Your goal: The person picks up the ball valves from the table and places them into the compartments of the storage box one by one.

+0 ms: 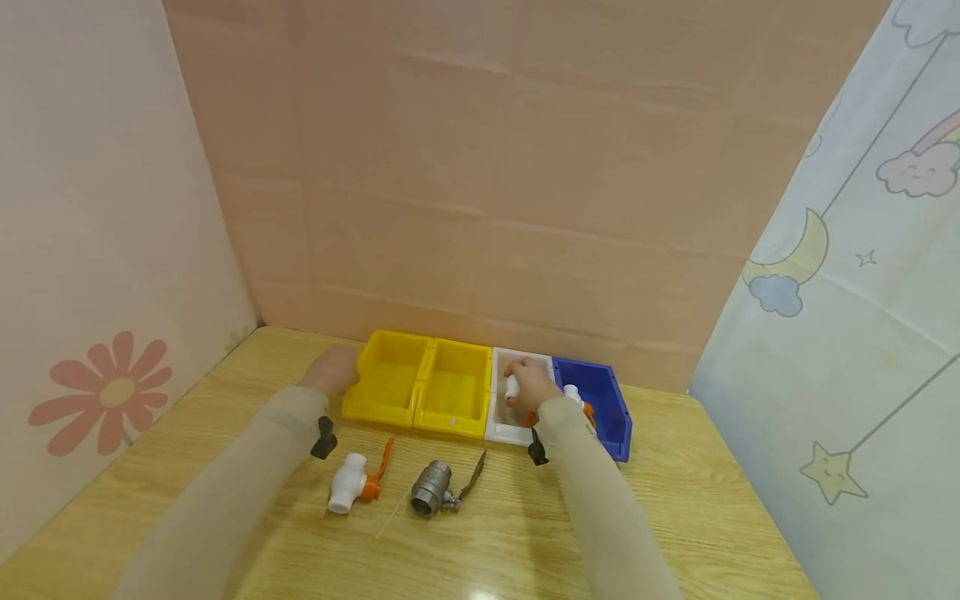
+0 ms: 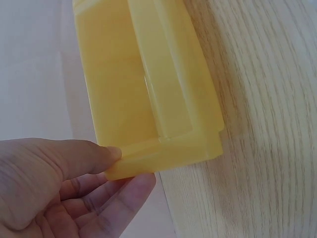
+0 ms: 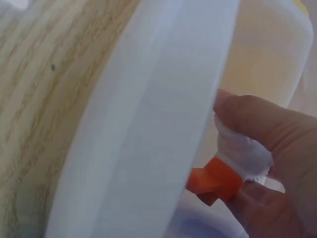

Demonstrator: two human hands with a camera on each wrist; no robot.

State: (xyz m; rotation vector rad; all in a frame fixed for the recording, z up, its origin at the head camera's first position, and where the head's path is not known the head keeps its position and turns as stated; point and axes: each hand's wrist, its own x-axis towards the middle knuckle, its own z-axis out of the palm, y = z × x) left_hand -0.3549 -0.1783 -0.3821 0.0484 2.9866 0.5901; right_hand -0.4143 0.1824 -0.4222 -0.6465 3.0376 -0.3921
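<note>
My left hand (image 1: 332, 370) pinches the rim of the leftmost yellow bin (image 2: 119, 99), thumb inside and fingers under the outer wall. Inside the white bin (image 3: 133, 124), my right hand (image 1: 532, 383) grips a white plastic ball valve (image 3: 240, 151) by its body; its orange handle (image 3: 218, 178) points toward the bin's front wall. Another white valve (image 1: 572, 392) with orange parts lies in the blue bin (image 1: 618, 417), partly behind my right forearm. On the table before the bins are a white valve (image 1: 347, 483) with an orange lever and a metal ball valve (image 1: 431, 487).
A second yellow bin (image 1: 453, 387) stands between the left one and the white bin, all in a row near the back wall (image 1: 480, 208). A thin pale strip (image 1: 392, 514) lies by the metal valve. Printed sheets (image 1: 847, 333) flank the wooden table (image 1: 690, 500).
</note>
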